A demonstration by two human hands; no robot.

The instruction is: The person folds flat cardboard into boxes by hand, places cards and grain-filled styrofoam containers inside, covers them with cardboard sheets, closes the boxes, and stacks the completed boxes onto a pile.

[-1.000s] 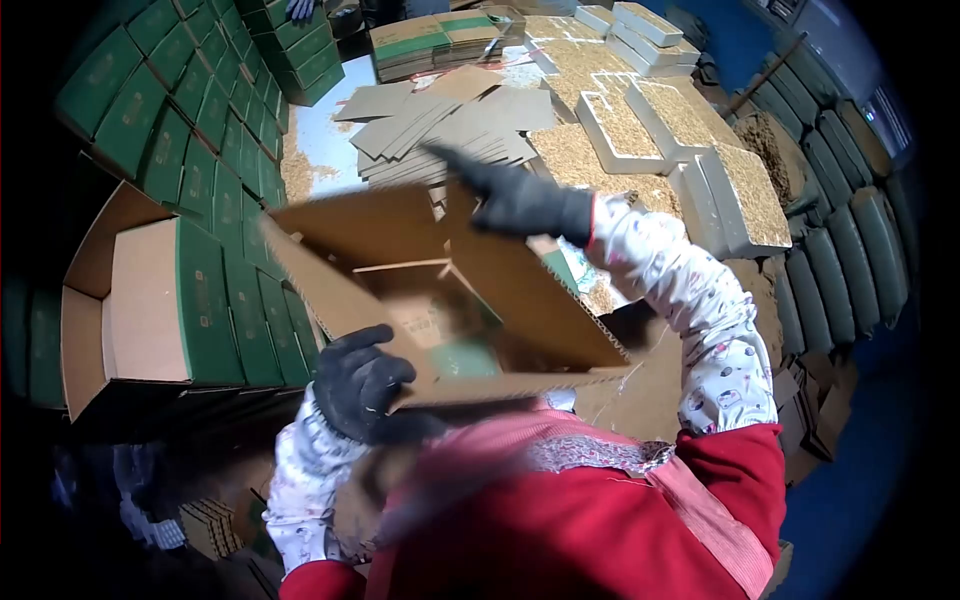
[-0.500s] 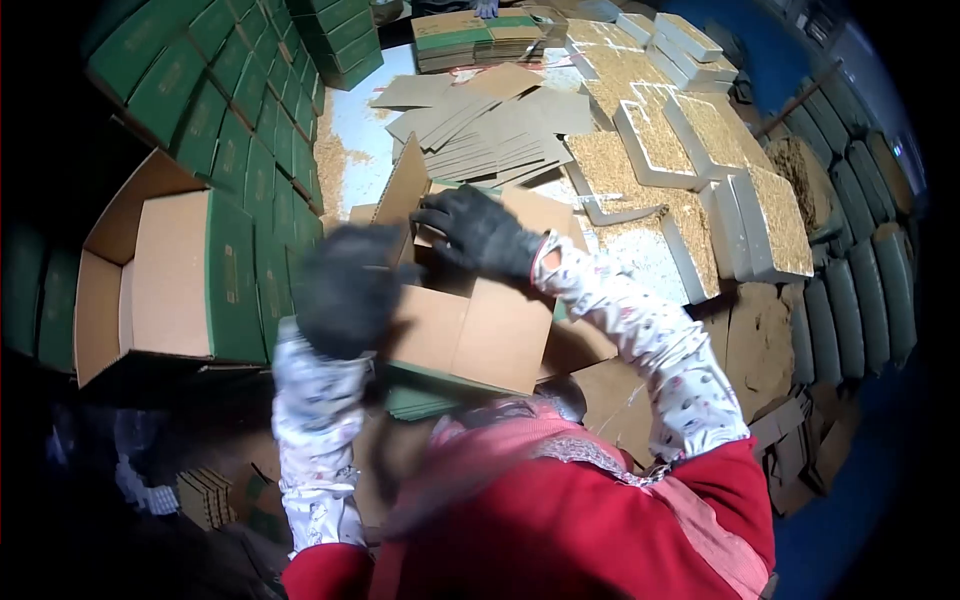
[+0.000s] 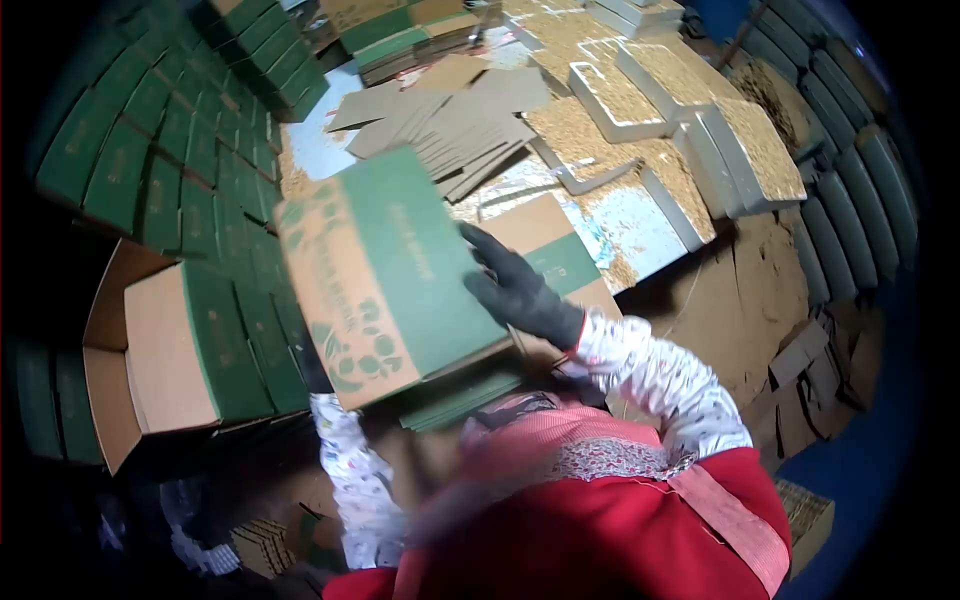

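Observation:
A green and brown cardboard box (image 3: 385, 270), printed with leaf shapes, is tilted in front of me with a closed face towards me. My left hand (image 3: 314, 365), in a dark glove, is at the box's lower left edge; its fingers are mostly hidden behind the box. Against the right side of the box lies my gloved right hand (image 3: 520, 300), its fingers stretched along the edge. Underneath is a stack of flat green cardboard (image 3: 465, 405). Another flattened brown and green carton (image 3: 550, 245) lies just beyond my right hand.
Stacked green boxes (image 3: 160, 200) form a wall at the left, with an open box (image 3: 155, 350) before them. Loose cardboard sheets (image 3: 450, 120) cover the table behind. White-edged trays (image 3: 620, 100) of tan shavings stand at the back right, near piled grey bags (image 3: 850, 200).
The box was open side up with both hands over its flaps; now it is turned over, its printed closed face showing. My left hand has gone down to its left side.

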